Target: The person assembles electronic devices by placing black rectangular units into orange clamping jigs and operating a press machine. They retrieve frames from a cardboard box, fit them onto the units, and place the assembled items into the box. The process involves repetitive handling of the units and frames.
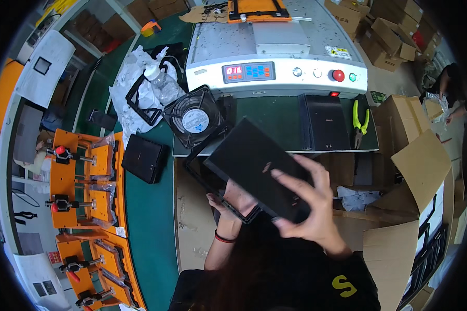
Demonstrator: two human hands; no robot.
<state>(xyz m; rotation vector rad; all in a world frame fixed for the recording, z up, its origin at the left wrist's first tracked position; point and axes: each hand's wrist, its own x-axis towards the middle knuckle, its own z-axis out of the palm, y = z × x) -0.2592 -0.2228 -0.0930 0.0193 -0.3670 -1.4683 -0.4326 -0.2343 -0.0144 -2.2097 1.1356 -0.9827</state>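
Observation:
My right hand [316,210] grips a flat black rectangular panel [251,158], fingers spread over its face and thumb at its lower edge. The panel is tilted in front of my body. Below and left of it, my left hand [238,199] holds a thin black rectangular frame [200,179] by its near end. The panel covers part of this frame and some left-hand fingers. Just beyond them stands a black cooling fan [192,114] with a round white label. A stack of similar black panels [328,124] lies on the green bench, beside pliers with yellow-green handles [360,122].
A white machine [275,90] with a control panel and red button spans the back. Orange clamp fixtures [65,199] line the left, near a black box-like part [144,158]. Another black frame [131,98] rests on white plastic. Open cardboard boxes [392,249] stand at right.

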